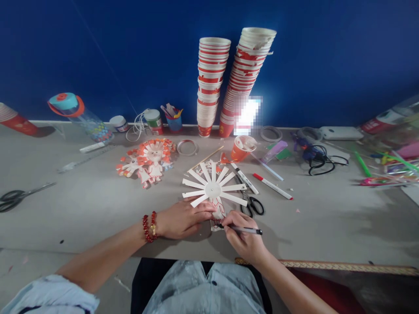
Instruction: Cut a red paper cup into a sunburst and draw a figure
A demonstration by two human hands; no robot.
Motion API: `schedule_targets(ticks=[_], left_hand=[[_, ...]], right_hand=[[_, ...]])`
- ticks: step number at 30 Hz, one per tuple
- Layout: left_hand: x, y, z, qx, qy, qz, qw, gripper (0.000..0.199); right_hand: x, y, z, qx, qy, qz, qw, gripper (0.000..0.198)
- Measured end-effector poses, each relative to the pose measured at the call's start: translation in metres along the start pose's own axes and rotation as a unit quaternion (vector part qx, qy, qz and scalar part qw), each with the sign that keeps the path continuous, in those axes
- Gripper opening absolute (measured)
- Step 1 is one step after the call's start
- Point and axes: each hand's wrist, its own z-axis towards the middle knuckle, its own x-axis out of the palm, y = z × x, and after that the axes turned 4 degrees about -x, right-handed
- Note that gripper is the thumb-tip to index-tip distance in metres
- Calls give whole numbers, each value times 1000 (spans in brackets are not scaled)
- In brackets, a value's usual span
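My left hand (183,219) lies flat with its fingertips resting on a paper cut-out figure (218,208). Red lines form a dress on the figure, and there are dark lines near its lower end. A fan of white paper strips round a disc (213,190) spreads from its top. My right hand (244,237) is closed round a black pen (245,229), its tip at the figure's lower end. Black-handled scissors (257,206) lie just beyond that hand, partly hidden under the strips. A black marker (245,179) and a red-capped marker (273,186) lie farther back.
Tall stacks of paper cups (213,87) stand against the blue wall. Several coloured paper figures (150,161) lie left of centre. An orange cup (242,149) holds scraps. More scissors (19,197) lie far left, near a bottle (81,115). Assorted coloured pens (393,170) are piled right.
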Motion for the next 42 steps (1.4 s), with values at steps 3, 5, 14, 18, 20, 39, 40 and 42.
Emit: schedule_targets(ticks=[3, 5, 14, 18, 20, 39, 40, 42], left_hand=[[0, 0, 0, 0, 2, 3, 1000, 51], [0, 0, 0, 0, 5, 5, 1000, 51], [2, 1, 0, 3, 0, 2, 1000, 52], [1, 0, 0, 2, 1, 3, 1000, 52], [1, 0, 0, 1, 1, 3, 1000, 52], [1, 1, 0, 4, 4, 7, 1000, 52], [1, 1, 0, 2, 4, 6, 1000, 51], [1, 0, 0, 1, 2, 4, 1000, 49]], right_hand=[[0, 0, 0, 1, -1, 3, 1000, 14], [0, 0, 0, 0, 0, 5, 1000, 14], [1, -1, -2, 1, 8, 0, 1000, 13], [2, -2, -1, 4, 9, 1, 1000, 13], [2, -2, -2, 2, 11, 1, 1000, 13], [1, 0, -2, -2, 19, 4, 1000, 13], [1, 0, -2, -1, 20, 6, 1000, 13], [1, 0, -1, 1, 22, 8, 1000, 13]])
